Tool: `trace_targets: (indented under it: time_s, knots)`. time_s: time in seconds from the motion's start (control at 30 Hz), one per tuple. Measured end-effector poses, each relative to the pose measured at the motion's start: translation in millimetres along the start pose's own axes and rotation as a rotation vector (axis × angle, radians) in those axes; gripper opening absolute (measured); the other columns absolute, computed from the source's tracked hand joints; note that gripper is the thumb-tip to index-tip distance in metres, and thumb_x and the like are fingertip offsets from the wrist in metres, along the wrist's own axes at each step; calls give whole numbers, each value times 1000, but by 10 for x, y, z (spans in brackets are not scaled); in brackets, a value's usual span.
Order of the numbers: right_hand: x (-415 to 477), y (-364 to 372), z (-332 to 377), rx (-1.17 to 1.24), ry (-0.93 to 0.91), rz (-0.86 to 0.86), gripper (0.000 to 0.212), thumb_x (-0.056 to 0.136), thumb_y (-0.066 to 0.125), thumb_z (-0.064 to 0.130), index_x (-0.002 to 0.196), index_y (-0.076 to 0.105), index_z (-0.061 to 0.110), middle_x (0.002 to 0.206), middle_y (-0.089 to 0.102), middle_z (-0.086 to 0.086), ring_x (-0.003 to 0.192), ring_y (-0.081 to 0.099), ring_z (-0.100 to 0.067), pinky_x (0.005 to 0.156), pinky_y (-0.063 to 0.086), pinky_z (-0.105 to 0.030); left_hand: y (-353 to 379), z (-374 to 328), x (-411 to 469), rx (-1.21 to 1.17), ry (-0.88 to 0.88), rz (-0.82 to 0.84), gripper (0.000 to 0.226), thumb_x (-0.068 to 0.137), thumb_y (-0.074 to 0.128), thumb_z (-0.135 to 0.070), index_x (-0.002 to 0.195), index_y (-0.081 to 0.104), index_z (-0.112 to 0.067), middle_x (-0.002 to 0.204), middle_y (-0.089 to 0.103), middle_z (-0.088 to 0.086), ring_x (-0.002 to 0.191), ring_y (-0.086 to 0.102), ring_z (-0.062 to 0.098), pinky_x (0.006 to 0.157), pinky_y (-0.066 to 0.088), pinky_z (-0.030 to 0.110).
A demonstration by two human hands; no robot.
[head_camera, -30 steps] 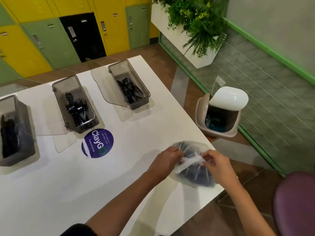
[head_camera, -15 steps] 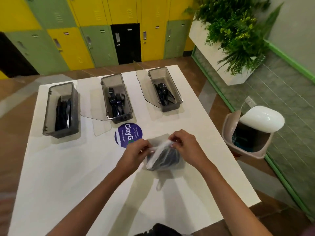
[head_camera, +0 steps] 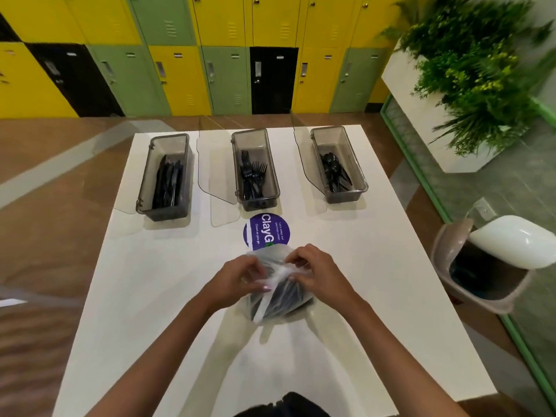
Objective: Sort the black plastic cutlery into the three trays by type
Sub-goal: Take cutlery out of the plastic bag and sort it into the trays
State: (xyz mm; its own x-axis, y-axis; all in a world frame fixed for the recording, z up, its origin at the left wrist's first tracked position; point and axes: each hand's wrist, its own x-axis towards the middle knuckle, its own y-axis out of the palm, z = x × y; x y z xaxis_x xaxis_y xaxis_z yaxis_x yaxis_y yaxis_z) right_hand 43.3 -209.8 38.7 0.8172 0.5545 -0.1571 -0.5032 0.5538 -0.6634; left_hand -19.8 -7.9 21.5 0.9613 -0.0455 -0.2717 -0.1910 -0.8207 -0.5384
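Head view: left hand [head_camera: 237,278] and right hand [head_camera: 316,272] at a bag [head_camera: 279,302] of black cutlery.
Curled fingers of both hands pinch the clear plastic, with the cutlery bunched just beneath them. Well beyond the fingertips stand the knife tray [head_camera: 168,142], fork tray [head_camera: 249,139] and spoon tray [head_camera: 326,139].

Black clothing [head_camera: 285,406] shows as a rounded fold, detail unclear; either side of it, two forearms [head_camera: 174,356] bare along their visible length; beyond it, left hand [head_camera: 237,279] and right hand [head_camera: 320,275], bare too.
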Motion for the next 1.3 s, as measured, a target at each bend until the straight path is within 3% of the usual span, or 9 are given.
trace_targets:
  time_s: [0.13,0.23,0.37,0.5,0.73,0.93,1.07,1.2,1.3]
  knots:
    - [-46,-81,-70,86,57,-113,14,86,69,16,100,66,15,100,63,0,90,62,-9,84,51,-19,119,-192,87,56,101,-100,34,73,80,-29,97,57,-23,98,51,-11,89,52,5,74,45,11]
    - [-47,-19,-58,-9,148,-20,19,88,66,21,106,66,14,105,64,-1,93,60,-12,82,46,-16,250,-277,121,147,168,-91,33,79,74,-23,109,60,-23,107,47,-14,96,49,4,80,42,8]
    - [-50,103,-29,-87,163,-23,5,87,66,17,90,70,18,96,71,0,90,63,-17,92,48,-33,322,-331,88,54,193,-149,11,83,67,-3,83,64,-14,82,52,-11,76,50,2,66,41,2]
    - [-55,-2,-69,8,180,-82,29,82,72,19,66,57,39,77,65,15,81,61,-11,93,44,-41,188,-203,76,59,214,-187,9,78,73,-4,80,65,-7,78,54,-13,73,54,-1,66,41,7]
    - [-151,-175,-374,183,282,-186,6,88,66,15,84,61,15,84,65,5,78,59,-11,74,42,-24,-96,105,-32,34,133,-269,15,82,69,-2,82,60,-15,87,61,1,79,57,14,72,49,22]
    - [-52,-95,-139,121,204,-59,37,80,73,38,112,59,24,106,60,11,99,57,-11,89,42,-29,84,-43,-2,130,216,-137,43,76,77,-31,114,57,-24,109,53,-18,101,45,2,84,43,15]
    - [35,-35,-77,21,184,-47,13,84,72,25,93,70,17,91,66,5,87,61,-13,86,42,-29,152,-106,60,333,328,-188,18,80,74,-16,98,68,-17,99,67,0,91,60,17,81,53,32]
    - [16,-168,-139,164,230,-180,5,94,58,16,90,58,14,93,63,-3,84,57,-16,69,42,-15,-13,-122,28,68,248,-247,8,86,68,-13,93,64,-11,94,63,-2,88,59,15,76,47,12]
    - [-20,-245,-210,442,356,-273,12,99,49,25,98,53,13,108,65,-7,102,61,-25,88,50,-32,-206,-177,-36,-274,92,-227,8,91,60,-18,92,56,-11,94,68,-3,90,65,13,76,52,20]
